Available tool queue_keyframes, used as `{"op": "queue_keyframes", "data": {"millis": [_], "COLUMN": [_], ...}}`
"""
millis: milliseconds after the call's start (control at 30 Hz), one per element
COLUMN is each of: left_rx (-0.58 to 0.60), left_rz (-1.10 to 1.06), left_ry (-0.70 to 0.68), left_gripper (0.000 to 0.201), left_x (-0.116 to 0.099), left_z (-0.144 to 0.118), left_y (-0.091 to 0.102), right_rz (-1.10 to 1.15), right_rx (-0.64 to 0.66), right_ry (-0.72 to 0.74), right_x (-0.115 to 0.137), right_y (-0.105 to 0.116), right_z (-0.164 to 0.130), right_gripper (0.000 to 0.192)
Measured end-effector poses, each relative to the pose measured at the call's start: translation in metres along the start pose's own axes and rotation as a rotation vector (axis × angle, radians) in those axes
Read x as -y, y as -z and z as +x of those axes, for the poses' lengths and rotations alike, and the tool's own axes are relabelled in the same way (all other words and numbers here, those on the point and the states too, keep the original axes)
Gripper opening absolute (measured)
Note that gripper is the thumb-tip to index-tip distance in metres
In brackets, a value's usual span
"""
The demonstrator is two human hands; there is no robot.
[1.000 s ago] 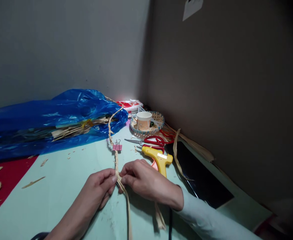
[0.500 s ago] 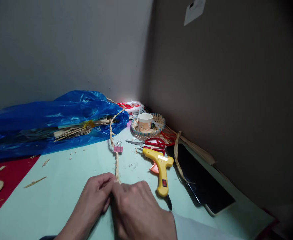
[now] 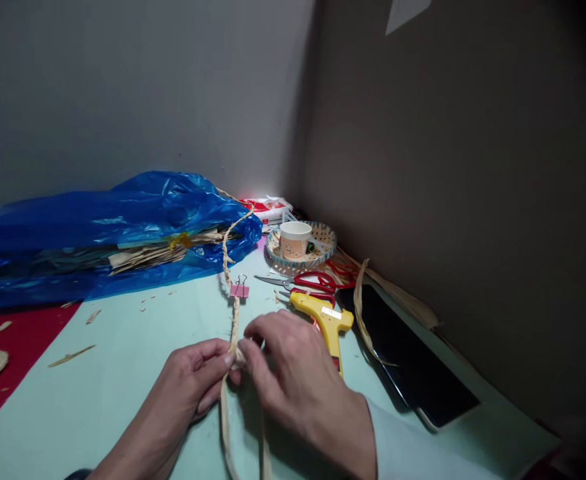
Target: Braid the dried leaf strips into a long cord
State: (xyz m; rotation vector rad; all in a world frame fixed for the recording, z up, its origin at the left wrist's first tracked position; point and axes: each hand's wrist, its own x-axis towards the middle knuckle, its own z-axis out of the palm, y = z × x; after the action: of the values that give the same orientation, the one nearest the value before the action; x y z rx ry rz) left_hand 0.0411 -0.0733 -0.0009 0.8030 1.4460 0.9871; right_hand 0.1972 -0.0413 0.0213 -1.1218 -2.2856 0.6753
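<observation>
My left hand pinches a thin braid of pale, dried plant leaf at its near end, between thumb and fingers. Close on its right, my right hand has its thumb and fingers curled at a pale strand beside the braid; its exact grip is partly hidden. Loose strands hang down below the hands toward the near edge. Farther up, a pink binder clip sits on the braid, whose far part runs on up to the blue plastic bag.
Beyond my right hand lie a yellow glue gun, red-handled scissors and a black phone or tablet with a dried strip across it. A paper cup stands in a woven basket. Scraps litter the left.
My right hand has moved up and right, off the left hand, uncovering the braid's end and the loose strands. The left hand stays on the braid. The view has shifted slightly.
</observation>
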Motion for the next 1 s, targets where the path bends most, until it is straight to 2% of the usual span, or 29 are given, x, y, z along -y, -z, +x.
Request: {"op": "queue_keyframes", "data": {"millis": [67, 167, 233, 300, 400, 600, 733, 867, 933, 1000], "left_rx": [0.042, 0.064, 0.083, 0.095, 0.043, -0.043, -0.087, -0.202, -0.268, -0.322], "left_rz": [-0.021, 0.018, 0.059, 0.197, 0.514, 0.810, 0.969, 1.146, 1.209, 1.260], "left_ry": [0.016, 0.020, 0.002, -0.095, -0.271, -0.332, -0.415, -0.517, -0.640, -0.836], "left_gripper": [0.020, 0.020, 0.020, 0.023, 0.029, 0.035, 0.032, 0.030, 0.028, 0.027], "left_x": [0.001, 0.004, 0.004, 0.004, 0.001, -0.007, -0.011, -0.007, 0.000, 0.010], "left_z": [0.002, 0.007, 0.009, 0.009, 0.006, -0.005, -0.010, -0.015, -0.017, -0.016], "left_y": [0.001, 0.002, 0.003, 0.004, 0.005, 0.007, 0.009, 0.005, 0.002, -0.002], "right_rz": [0.144, 0.358, 0.404, 0.378, 0.339, 0.366, 0.317, 0.265, 0.266, 0.300], "right_rx": [0.045, 0.212, 0.237, 0.210, 0.178, 0.125, 0.076, 0.049, 0.023, 0.005], "right_ry": [-0.091, -0.105, -0.120, -0.121, -0.095, -0.155, -0.153, -0.125, -0.122, -0.129], "right_x": [-0.006, -0.014, -0.017, -0.019, -0.022, -0.023, -0.021, -0.020, -0.020, -0.020], "right_y": [0.000, -0.008, -0.014, -0.017, -0.019, -0.021, -0.024, -0.026, -0.028, -0.029], "right_z": [0.004, 0.008, 0.010, 0.012, 0.015, 0.016, 0.014, 0.014, 0.013, 0.013], "right_gripper": [0.019, 0.023, 0.024, 0.023, 0.024, 0.019, 0.020, 0.020, 0.019, 0.019]}}
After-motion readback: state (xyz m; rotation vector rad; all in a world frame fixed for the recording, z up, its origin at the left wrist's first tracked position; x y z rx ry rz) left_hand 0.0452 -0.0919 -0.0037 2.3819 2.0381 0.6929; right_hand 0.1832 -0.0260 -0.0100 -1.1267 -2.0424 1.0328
